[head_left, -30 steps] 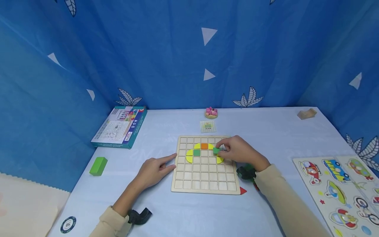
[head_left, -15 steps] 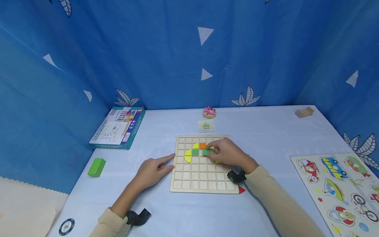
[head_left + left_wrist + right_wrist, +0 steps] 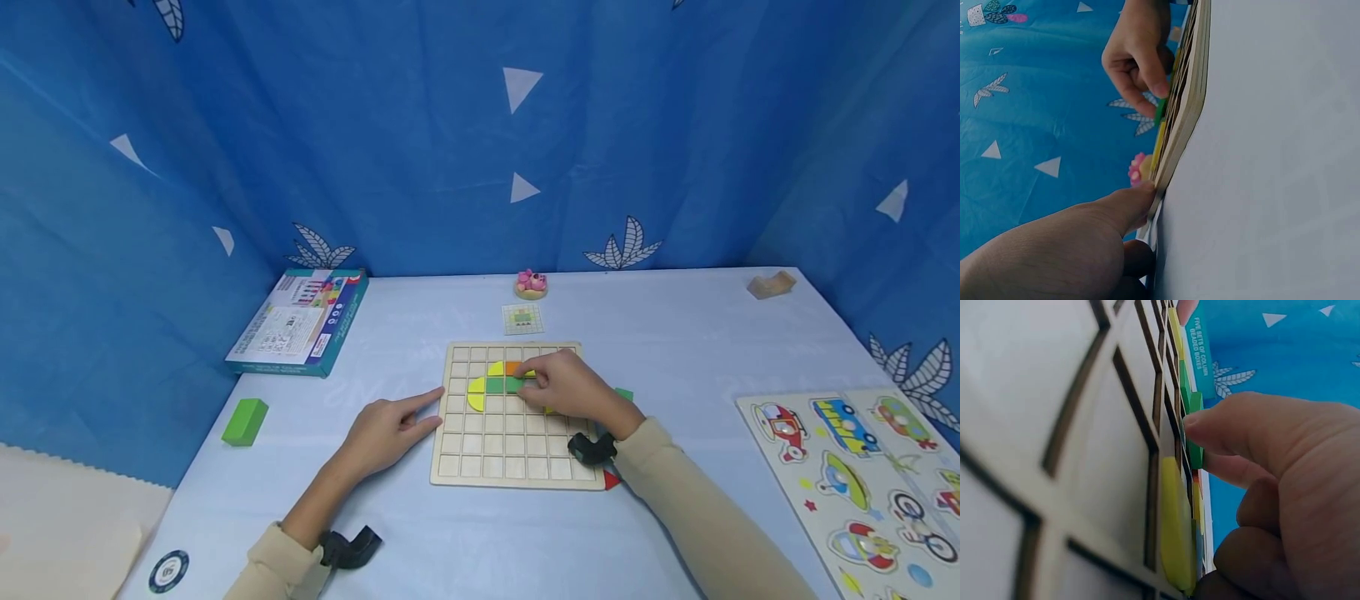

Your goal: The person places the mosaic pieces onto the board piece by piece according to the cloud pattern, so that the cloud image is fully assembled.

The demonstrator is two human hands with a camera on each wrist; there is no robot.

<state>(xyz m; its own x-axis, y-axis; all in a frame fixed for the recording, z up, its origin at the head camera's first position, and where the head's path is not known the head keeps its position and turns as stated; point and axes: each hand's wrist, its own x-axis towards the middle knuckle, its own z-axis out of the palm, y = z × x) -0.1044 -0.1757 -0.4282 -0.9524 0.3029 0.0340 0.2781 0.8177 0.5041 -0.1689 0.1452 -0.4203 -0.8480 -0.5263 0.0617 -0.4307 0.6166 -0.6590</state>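
Observation:
A wooden grid board (image 3: 517, 458) lies on the table in the head view. My right hand (image 3: 568, 385) pinches a green square tile (image 3: 1195, 447) between thumb and index finger, at the cell just below the orange tile (image 3: 512, 367). Left of it, another green tile (image 3: 495, 385) sits in the grid, flanked by yellow curved tiles (image 3: 476, 402). More yellow pieces on the right side are partly hidden by my hand. My left hand (image 3: 382, 435) rests at the board's left edge, index finger and thumb extended against it.
A small pattern card (image 3: 522, 319) and a pink toy (image 3: 531, 285) stand beyond the board. A flat box (image 3: 300, 321) and green block (image 3: 245, 422) are left; picture puzzle boards (image 3: 817, 475) lie right. A red piece (image 3: 612, 481) pokes out by the board's lower right corner.
My right hand has moved left across the board with the green tile, from the right-hand yellow pieces to beside the other green tile. My left hand stays at the board's edge.

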